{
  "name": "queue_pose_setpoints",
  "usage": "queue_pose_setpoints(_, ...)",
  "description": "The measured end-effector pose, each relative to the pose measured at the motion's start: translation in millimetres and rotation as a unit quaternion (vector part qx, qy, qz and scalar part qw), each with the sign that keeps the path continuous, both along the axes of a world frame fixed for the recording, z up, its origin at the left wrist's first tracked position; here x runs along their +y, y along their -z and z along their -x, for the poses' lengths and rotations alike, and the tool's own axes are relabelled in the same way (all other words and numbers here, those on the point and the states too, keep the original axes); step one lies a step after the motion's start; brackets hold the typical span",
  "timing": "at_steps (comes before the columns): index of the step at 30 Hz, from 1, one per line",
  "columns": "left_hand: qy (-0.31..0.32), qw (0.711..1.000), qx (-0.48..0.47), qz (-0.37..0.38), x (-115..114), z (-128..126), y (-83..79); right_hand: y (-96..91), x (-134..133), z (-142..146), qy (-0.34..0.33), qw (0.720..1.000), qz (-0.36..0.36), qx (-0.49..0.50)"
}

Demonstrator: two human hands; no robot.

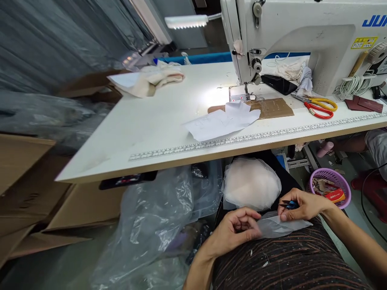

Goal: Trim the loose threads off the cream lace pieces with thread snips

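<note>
Over the lap, my left hand [237, 227] is closed, its thumb and fingertips pinching one end of a sheer white fabric piece [273, 226]. My right hand [306, 204] is closed around small blue-and-black thread snips [289, 204], whose dark tips point left. The thumb of that same hand presses on the upper edge of the sheer fabric. Just beyond both hands, a rounded stack of pale sheer fabric pieces [252, 183] rests on the dark-clothed thigh.
A white sewing machine [281, 24] stands on the table [151, 125]. Paper pieces [222, 121], scissors [322, 106] and a phone [278, 85] lie there. Below are a purple basket [347, 193], a clear plastic bag [151, 221] and cardboard boxes [87, 205]. Another person's sleeve [376, 147] shows at right.
</note>
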State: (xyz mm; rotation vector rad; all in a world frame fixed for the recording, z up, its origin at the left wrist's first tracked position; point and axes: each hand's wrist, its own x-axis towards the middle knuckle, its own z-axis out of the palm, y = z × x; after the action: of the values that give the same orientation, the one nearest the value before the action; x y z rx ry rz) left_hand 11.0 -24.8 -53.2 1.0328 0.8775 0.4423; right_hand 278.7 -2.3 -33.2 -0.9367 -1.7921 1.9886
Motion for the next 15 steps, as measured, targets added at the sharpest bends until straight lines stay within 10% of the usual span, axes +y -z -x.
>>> queue_pose_setpoints(6, -0.018, 0.998, -0.036, -0.047, 15, -4, -11.2, 1.9, 13, -2, 0.024, 0.999, 0.021, 0.019)
queue_pose_setpoints(11, -0.211, 0.972, -0.101, -0.018, 50, -16, -3.7, 25.7, 35, 13, 0.335, 0.942, -0.025, -0.006)
queue_pose_setpoints(15, -0.304, 0.949, -0.088, 0.017, 74, -24, 11.5, 49.9, 47, 25, 0.415, 0.906, -0.073, -0.049)
